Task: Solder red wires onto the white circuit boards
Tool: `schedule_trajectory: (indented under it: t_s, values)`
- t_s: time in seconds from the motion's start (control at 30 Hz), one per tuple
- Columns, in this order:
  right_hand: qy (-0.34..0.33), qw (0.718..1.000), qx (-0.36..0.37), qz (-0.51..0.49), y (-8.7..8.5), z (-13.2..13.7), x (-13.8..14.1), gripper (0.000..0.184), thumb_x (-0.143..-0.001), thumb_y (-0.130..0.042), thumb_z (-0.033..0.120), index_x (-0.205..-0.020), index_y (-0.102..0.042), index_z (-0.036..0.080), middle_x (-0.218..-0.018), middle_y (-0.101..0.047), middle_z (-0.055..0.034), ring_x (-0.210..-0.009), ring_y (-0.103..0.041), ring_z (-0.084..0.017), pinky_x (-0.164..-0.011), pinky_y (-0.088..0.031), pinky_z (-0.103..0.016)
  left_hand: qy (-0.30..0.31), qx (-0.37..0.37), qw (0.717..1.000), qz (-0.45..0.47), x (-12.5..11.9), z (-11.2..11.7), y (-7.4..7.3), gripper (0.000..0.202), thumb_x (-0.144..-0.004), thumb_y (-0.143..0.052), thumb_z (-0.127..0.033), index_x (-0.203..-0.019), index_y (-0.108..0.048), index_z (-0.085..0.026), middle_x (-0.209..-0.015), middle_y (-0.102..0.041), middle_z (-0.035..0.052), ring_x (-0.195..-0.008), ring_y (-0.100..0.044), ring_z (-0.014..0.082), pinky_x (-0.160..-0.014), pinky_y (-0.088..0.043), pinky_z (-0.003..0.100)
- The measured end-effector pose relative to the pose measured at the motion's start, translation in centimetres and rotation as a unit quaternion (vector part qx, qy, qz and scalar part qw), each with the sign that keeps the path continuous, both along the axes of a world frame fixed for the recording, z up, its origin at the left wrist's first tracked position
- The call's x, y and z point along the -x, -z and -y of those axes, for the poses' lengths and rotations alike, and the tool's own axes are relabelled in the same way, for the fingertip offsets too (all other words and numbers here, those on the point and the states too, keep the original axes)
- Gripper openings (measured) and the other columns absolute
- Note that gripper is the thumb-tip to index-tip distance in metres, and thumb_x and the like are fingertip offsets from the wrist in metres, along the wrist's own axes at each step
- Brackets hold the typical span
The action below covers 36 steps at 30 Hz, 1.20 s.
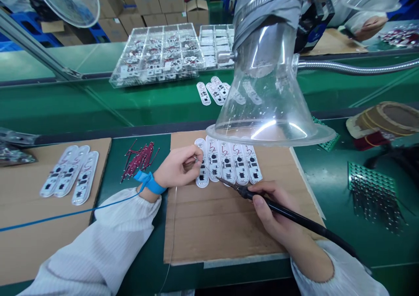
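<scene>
Electronics assembly line, factory floor. Green-matted table, clear fume-extraction hood on flexible hose, compartment trays of small circuit boards, stacked cartons behind, blue grounding wrist strap, another worker's hand opposite.

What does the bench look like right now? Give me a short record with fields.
left hand: pinches thin solder wire at the leftmost board
right hand: grips soldering iron, tip near that board
boards: five in a row on cardboard sheet
fume hood: clear, just above the row
red wires: loose pile left of the cardboard
wrist strap: blue, on the left wrist
</scene>
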State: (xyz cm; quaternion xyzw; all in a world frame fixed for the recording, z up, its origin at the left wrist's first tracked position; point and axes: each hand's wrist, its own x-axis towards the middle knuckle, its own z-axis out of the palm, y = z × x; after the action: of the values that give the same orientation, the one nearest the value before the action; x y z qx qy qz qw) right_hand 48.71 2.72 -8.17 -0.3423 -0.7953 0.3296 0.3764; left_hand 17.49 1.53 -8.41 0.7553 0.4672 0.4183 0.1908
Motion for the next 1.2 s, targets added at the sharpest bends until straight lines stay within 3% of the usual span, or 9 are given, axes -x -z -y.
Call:
schedule_trajectory:
  t_s: [0.17, 0.7, 0.97, 1.2]
  values:
    - [-0.004, 1.000, 0.003, 0.000, 0.0, 0.1, 0.0, 0.007, -0.108, -0.065, 0.033, -0.113, -0.067, 0.029, -0.095, -0.078, 0.0002, -0.076, -0.078, -0.016, -0.069, -0.062, -0.025, 0.004, -0.005, 1.000, 0.004, 0.0, 0.0, 0.0, 0.012, -0.089, -0.057, -0.009, -0.092, -0.056, -0.021, -0.065, -0.039, -0.0095, -0.053, -0.030, 0.0069, -0.050, -0.027, 0.020]
    - [-0.033, 0.999, -0.029, 0.025, -0.7, -0.4, 0.6, 0.013, -0.110, -0.063, 0.039, -0.112, -0.068, 0.028, -0.093, -0.081, 0.0005, -0.079, -0.080, -0.016, -0.071, -0.063, -0.023, 0.014, 0.014, 1.000, -0.014, 0.2, 0.1, 0.1, 0.010, -0.086, -0.055, -0.010, -0.088, -0.056, -0.020, -0.068, -0.047, -0.0073, -0.055, -0.034, 0.0076, -0.053, -0.030, 0.021]
    - [-0.001, 0.999, 0.027, -0.021, 0.8, 0.3, -0.6, 0.013, -0.110, -0.064, 0.039, -0.118, -0.068, 0.029, -0.099, -0.078, -0.0014, -0.074, -0.077, -0.016, -0.067, -0.062, -0.026, 0.032, 0.056, 0.997, 0.036, 0.4, 0.3, -0.7, 0.011, -0.086, -0.052, -0.010, -0.086, -0.052, -0.021, -0.067, -0.041, -0.0090, -0.052, -0.030, 0.0058, -0.048, -0.025, 0.018]
    - [0.002, 1.000, -0.016, 0.001, -0.4, 1.4, 1.3, 0.013, -0.111, -0.061, 0.039, -0.112, -0.067, 0.029, -0.093, -0.080, 0.0004, -0.076, -0.079, -0.014, -0.068, -0.062, -0.021, -0.027, 0.064, 0.997, 0.029, 1.1, 2.6, -0.6, 0.011, -0.086, -0.051, -0.011, -0.085, -0.048, -0.022, -0.065, -0.034, -0.0101, -0.052, -0.028, 0.0062, -0.049, -0.025, 0.018]
